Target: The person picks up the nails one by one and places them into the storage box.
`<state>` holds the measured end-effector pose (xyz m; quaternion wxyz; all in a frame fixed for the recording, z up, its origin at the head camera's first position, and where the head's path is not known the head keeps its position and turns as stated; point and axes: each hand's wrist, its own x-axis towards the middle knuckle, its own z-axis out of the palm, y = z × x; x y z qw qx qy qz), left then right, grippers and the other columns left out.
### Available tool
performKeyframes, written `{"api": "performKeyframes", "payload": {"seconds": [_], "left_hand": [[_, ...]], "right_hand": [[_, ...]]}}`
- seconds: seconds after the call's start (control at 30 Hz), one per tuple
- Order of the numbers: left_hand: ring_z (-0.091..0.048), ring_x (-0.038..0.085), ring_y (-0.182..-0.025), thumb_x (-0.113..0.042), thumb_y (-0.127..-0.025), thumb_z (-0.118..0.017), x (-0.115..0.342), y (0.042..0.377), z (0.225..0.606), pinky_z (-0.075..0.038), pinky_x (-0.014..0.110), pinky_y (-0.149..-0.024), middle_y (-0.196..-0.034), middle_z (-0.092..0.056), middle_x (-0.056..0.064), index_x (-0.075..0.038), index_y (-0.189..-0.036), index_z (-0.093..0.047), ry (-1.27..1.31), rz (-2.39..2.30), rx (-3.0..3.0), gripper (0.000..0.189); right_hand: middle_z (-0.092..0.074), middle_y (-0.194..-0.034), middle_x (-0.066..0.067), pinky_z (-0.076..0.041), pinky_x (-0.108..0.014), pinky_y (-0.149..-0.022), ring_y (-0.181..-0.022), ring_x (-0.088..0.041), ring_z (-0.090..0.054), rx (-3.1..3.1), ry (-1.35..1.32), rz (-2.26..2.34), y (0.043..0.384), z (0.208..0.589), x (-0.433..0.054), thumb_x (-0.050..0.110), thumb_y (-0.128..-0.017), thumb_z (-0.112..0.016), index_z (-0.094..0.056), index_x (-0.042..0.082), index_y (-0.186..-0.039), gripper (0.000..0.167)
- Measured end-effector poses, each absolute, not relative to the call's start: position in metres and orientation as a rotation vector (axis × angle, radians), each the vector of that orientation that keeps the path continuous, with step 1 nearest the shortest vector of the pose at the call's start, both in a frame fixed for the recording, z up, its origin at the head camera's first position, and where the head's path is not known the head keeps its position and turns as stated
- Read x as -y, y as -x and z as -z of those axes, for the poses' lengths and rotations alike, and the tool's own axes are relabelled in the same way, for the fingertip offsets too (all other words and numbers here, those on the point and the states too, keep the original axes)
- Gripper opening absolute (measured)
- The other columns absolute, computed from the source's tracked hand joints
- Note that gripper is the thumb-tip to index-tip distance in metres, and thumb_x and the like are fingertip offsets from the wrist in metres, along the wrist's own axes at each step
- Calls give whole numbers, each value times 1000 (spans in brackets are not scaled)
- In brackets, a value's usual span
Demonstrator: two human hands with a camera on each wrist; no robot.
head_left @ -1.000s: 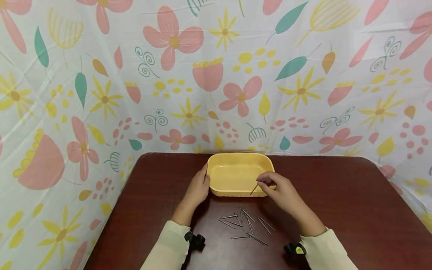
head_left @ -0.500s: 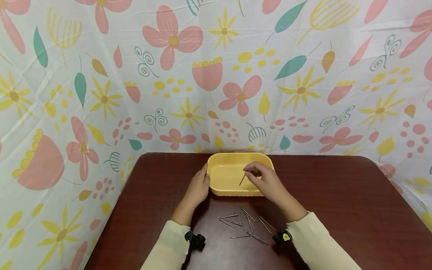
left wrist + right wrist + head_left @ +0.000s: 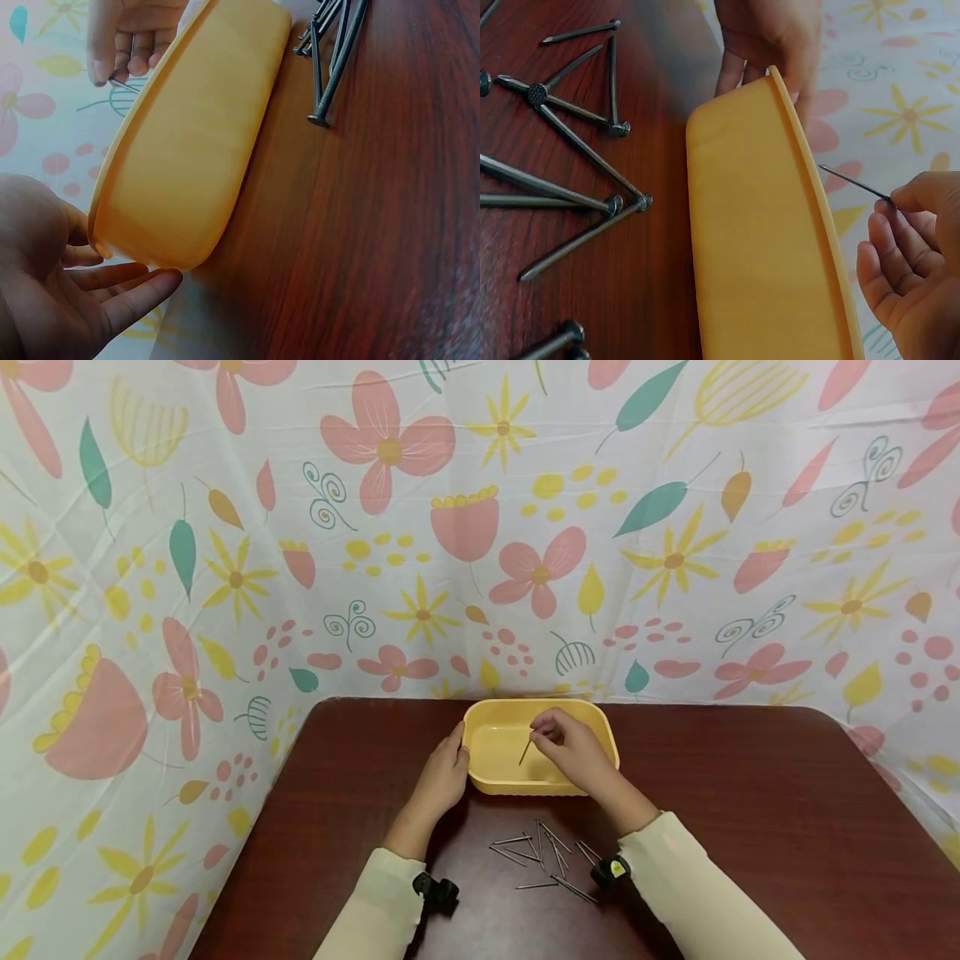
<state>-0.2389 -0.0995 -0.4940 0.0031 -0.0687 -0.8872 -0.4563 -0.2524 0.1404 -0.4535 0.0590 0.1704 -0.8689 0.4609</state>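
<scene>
My right hand pinches a nail between thumb and fingertips over the yellow tray. The nail slants down, its pointed end toward the tray's inside. In the left wrist view, the tray's wall hides part of that nail. My left hand rests against the tray's left end, its fingers laid fairly straight along the outside. Several loose nails lie scattered on the table in front of the tray. Their flat heads and long shanks show close up in the right wrist view.
The dark reddish-brown table reaches back to a flower-patterned cloth, close behind the tray. Black wrist cameras sit at both cuffs; the right one overlaps some nails in the head view.
My right hand has moved left and farther back over the tray, carrying the pinched nail from near its front right rim to above its inside. The left hand stays at the tray's end.
</scene>
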Motion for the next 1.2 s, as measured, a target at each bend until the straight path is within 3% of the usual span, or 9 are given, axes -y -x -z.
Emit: {"api": "performKeyframes", "payload": {"seconds": [0.83,1.2], "left_hand": [[-40,36,-146,-21,-109,-39,100,239,494,-34,53,-120,-157,-43,21,-7,-160,-30,213,1410,2789,54],[-40,37,-146,-22,-109,-38,101,239,494,-34,54,-119,-157,-42,21,-6,-160,-29,214,1417,2797,54]], "right_hand": [[-72,-94,-8,-53,-34,-79,-87,-19,-65,2786,-411,-1406,274,461,-89,15,-95,-67,-69,9,-100,8],[-70,-92,-9,-53,-30,-67,-76,-17,-68,2967,-334,-1383,287,462,-73,15,-97,-64,-68,6,-103,12]]}}
